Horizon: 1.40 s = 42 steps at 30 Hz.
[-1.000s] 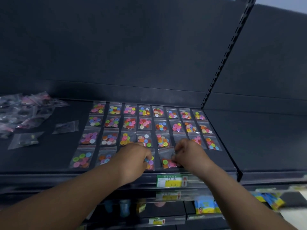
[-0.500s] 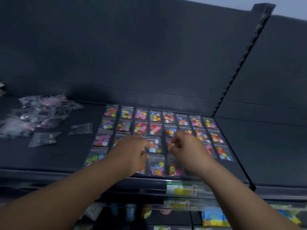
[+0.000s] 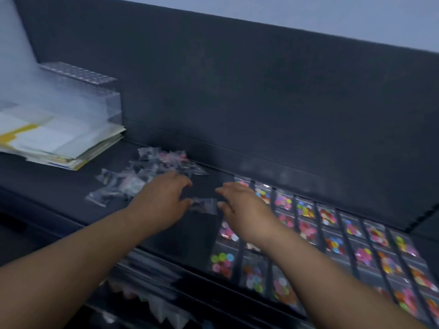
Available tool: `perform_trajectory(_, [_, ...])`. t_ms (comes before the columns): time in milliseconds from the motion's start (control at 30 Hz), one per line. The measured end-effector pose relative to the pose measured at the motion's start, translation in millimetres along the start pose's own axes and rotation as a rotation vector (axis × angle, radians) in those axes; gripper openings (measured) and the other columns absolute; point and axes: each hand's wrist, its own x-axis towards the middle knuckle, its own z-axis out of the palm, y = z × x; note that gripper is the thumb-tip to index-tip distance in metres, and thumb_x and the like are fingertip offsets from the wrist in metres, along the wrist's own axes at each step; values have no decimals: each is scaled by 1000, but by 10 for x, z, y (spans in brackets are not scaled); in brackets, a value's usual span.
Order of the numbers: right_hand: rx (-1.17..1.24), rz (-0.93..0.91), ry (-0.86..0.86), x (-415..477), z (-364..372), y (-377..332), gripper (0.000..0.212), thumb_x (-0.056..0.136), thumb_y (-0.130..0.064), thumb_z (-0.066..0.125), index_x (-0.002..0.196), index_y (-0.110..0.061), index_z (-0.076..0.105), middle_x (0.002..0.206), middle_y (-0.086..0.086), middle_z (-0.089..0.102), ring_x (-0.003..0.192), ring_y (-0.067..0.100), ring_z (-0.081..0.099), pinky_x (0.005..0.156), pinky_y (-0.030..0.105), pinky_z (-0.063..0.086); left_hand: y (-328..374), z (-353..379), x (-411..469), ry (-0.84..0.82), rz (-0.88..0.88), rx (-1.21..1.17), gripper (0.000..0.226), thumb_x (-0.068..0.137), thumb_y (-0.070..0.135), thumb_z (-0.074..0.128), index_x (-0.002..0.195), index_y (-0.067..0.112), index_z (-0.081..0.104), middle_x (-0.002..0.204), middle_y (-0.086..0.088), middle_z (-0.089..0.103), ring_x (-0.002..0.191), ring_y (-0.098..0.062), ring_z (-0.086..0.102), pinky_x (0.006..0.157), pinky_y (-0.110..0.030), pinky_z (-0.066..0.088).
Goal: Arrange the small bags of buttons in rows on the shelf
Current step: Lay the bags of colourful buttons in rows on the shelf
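Small clear bags of coloured buttons [image 3: 332, 236] lie in neat rows on the right part of the dark shelf [image 3: 54, 193]. To the left, a loose pile of unsorted bags [image 3: 147, 172] is heaped near the back. One single clear bag [image 3: 204, 205] lies flat between my hands. My left hand [image 3: 164, 198] reaches over the edge of the pile with its fingers spread, its thumb at the single bag's left edge. My right hand [image 3: 240, 207] hovers over the leftmost column of the rows, fingers spread, fingertips at that bag's right edge. The view is blurred.
A stack of papers and booklets [image 3: 59, 141] sits at the far left of the shelf, with a clear plastic box [image 3: 90, 91] behind it. The dark back panel [image 3: 261, 103] rises right behind the bags. A lower shelf with blurred goods [image 3: 154, 295] shows below the front edge.
Both hands have left the front rows of the arranged bags and moved left and back to the single loose bag beside the pile. The camera has swung left.
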Motion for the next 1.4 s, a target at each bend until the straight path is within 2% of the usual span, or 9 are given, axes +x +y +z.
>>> perform_trajectory(333, [33, 75, -124, 1284, 507, -363, 37, 97, -25, 43, 132, -15, 48, 145, 7, 34, 133, 28, 34, 109, 31, 31, -996, -149, 581, -58, -84, -18, 35, 90, 26, 52, 125, 21, 53, 125, -5, 51, 113, -25, 50, 89, -35, 44])
perform_trajectory(567, [5, 195, -267, 1926, 775, -303, 54, 98, -37, 37, 149, -28, 19, 160, -1, 6, 146, 25, 2, 119, 38, 9, -1406, -86, 1170, -81, -32, -135, 32, 89, 18, 51, 121, 18, 57, 120, -8, 54, 112, -27, 52, 92, -33, 42])
perform_trajectory(700, [-84, 165, -351, 1831, 869, -344, 55, 98, -43, 33, 149, -30, 16, 160, -5, 1, 146, 18, -2, 117, 39, 2, -1539, 24, 1495, -106, -57, -191, 34, 89, 17, 50, 122, 15, 56, 122, -11, 53, 111, -29, 54, 94, -38, 43])
perform_trajectory(800, [-20, 93, -262, 1696, 879, -386, 42, 96, -43, 33, 135, -30, 44, 153, -3, 31, 142, 19, 20, 116, 38, 15, -1607, 119, 1682, -132, -58, -203, 36, 91, 18, 49, 127, 16, 54, 128, -9, 52, 115, -28, 52, 98, -37, 41])
perform_trajectory(900, [138, 167, 7, 1798, 809, -367, 28, 93, -35, 40, 96, -20, 64, 107, -2, 63, 108, 23, 52, 92, 32, 40, -1655, 194, 1805, -146, -26, -242, 33, 91, 18, 51, 124, 16, 57, 127, -7, 56, 114, -26, 53, 97, -36, 42])
perform_trajectory(1000, [208, 358, 144, 2093, 756, -290, 15, 90, -15, 51, 95, -17, 66, 94, -1, 61, 95, 21, 57, 75, 25, 39, -1669, 248, 1906, -180, -10, -231, 31, 90, 26, 52, 119, 17, 60, 124, -6, 58, 113, -26, 54, 94, -34, 44])
perform_trajectory(1133, [202, 492, -56, 2364, 844, -211, 35, 82, -26, 65, 116, -18, 60, 116, 8, 60, 103, 26, 59, 86, 28, 48, -1695, 279, 2017, -299, -12, -23, 34, 83, 44, 56, 103, 17, 60, 112, -8, 55, 110, -29, 50, 88, -33, 43])
perform_trajectory(1233, [248, 528, -145, 2421, 892, -185, 52, 78, -21, 69, 127, -23, 54, 120, 5, 47, 104, 23, 57, 81, 20, 42, -1711, 266, 2052, -379, -25, -64, 23, 78, 42, 63, 95, 26, 63, 97, 0, 50, 105, -25, 52, 85, -30, 44])
perform_trajectory(1400, [312, 481, -74, 2410, 956, -182, 18, 76, -11, 66, 77, -28, 59, 94, 7, 60, 76, 17, 59, 64, 23, 43, -1755, 281, 2042, -385, -51, -260, 18, 70, 28, 72, 63, 30, 56, 80, 10, 55, 88, -17, 54, 77, -29, 48])
